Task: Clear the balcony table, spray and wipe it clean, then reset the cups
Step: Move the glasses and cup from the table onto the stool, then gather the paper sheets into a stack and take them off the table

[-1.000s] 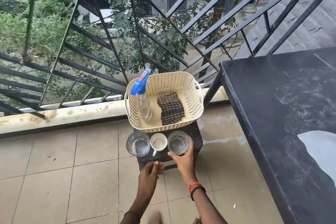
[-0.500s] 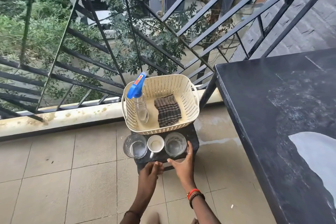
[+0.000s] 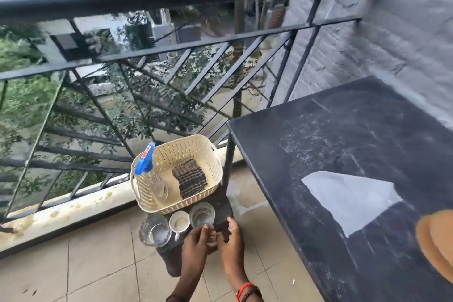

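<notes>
The left hand [image 3: 198, 240] and right hand [image 3: 231, 238] meet at the front edge of a small dark stool [image 3: 223, 206], fingers loose and gripping nothing (it's blurred, mind). On the stool, beside the black-topped balcony table [image 3: 343, 144], stand a clear drinking glass [image 3: 155, 230], a small white cup [image 3: 179, 222] and a second clear glass [image 3: 202, 214], in front of a cream perforated plastic basket [image 3: 213, 162].

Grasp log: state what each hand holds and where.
Nothing clearly held: left hand and right hand meet at the stool's front edge; blur hides any grip.

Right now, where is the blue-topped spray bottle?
In the head view, left of centre, the spray bottle leans in the left end of the cream basket, beside the checked cloth, which sits on the dark stool left of the black table.
</notes>
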A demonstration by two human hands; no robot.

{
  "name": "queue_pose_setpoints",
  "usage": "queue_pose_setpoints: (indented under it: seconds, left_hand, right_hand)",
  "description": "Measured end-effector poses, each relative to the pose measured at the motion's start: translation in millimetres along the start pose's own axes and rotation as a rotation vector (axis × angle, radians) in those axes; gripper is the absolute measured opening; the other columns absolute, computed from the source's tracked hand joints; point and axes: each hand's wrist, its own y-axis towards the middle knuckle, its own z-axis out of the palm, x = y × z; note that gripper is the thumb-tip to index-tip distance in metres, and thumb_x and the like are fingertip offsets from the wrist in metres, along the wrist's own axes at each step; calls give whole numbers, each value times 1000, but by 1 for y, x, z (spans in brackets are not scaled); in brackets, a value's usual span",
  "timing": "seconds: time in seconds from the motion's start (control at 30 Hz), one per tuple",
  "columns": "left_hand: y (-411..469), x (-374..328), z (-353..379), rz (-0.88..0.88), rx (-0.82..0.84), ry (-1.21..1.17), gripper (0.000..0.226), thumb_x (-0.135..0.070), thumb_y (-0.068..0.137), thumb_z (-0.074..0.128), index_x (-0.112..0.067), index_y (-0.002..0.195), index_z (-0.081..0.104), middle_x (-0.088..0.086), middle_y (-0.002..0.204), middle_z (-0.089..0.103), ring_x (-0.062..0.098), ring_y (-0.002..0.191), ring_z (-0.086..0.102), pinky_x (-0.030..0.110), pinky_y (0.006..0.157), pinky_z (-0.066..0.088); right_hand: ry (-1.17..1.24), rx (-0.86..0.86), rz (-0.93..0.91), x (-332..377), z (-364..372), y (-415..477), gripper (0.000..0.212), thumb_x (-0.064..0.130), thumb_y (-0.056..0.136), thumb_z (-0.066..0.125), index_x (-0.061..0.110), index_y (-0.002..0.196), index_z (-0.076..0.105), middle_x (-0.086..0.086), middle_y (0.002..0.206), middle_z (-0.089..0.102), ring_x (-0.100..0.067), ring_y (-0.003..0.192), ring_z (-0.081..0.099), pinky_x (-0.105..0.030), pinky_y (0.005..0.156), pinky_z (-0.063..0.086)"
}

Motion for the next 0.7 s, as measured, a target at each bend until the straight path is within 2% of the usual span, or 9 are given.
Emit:
queue_pose_setpoints:
  seconds: [0.1,0.17,0.2,0.27,0.33,0.43,0.53,0.6,0.7]
  left_hand:
    - [-10,-22,7,53,47,32,22,-13,100,46,-3,93,64,14,78,66,21,67,64,20,47,51]
    - [-16,-39,13,103,69,61,21,-14,99,48,-5,90,64,14,76,66,29,72,65,28,56,55]
    - [-20,-48,16,147,85,96,20,-16,98,49,-6,89,64,11,75,67,24,69,66,28,58,55]
    - [-29,-67,28,220,116,167,22,-15,100,47,-7,93,66,8,78,70,13,64,65,22,56,52]
    - [-33,-83,43,242,151,182,22,-15,100,46,-8,94,66,10,82,70,19,69,64,22,56,52]
    - [-39,-99,76,237,202,174,20,-20,98,51,-9,91,66,14,82,68,26,68,62,36,60,51]
    - [-60,-113,116,291,271,208,21,-16,100,48,-8,90,65,10,78,67,16,61,59,23,51,47]
    - [-80,-117,149,314,358,261,22,-10,100,46,-4,89,64,8,76,65,14,61,60,13,50,47]
    - [-100,-114,193,300,476,340,19,-7,99,48,-1,91,65,11,77,67,1,52,61,11,51,47]
  right_hand:
    - [14,-21,-8,21,-19,-16,41,2,88,60,8,127,50,1,119,53,-15,115,52,-13,93,37]
    - [16,-80,-35,33,-36,-26,33,4,85,62,16,116,58,4,109,60,-11,104,58,-24,96,45]
    - [22,-115,-54,38,-46,-31,32,4,85,62,21,111,60,3,107,64,-10,100,60,-27,95,47]
    - [65,-144,-86,50,-72,-43,28,4,86,59,24,106,59,3,106,66,-7,96,62,-20,91,48]
    - [108,-163,-111,61,-97,-53,25,3,88,56,20,105,60,8,101,64,2,91,61,-8,83,46]
    - [171,-272,-184,69,-144,-65,25,0,86,58,18,102,62,9,95,66,14,84,59,-6,79,45]
    - [242,-404,-204,68,-194,-73,20,-2,86,60,13,98,63,11,89,66,11,82,61,-8,77,47]
    - [279,-530,-200,61,-236,-81,17,-4,84,61,9,94,64,5,86,67,6,79,62,-11,74,48]
    - [255,-675,-168,41,-289,-86,16,-10,82,62,5,86,63,-4,80,66,3,74,62,-12,68,48]
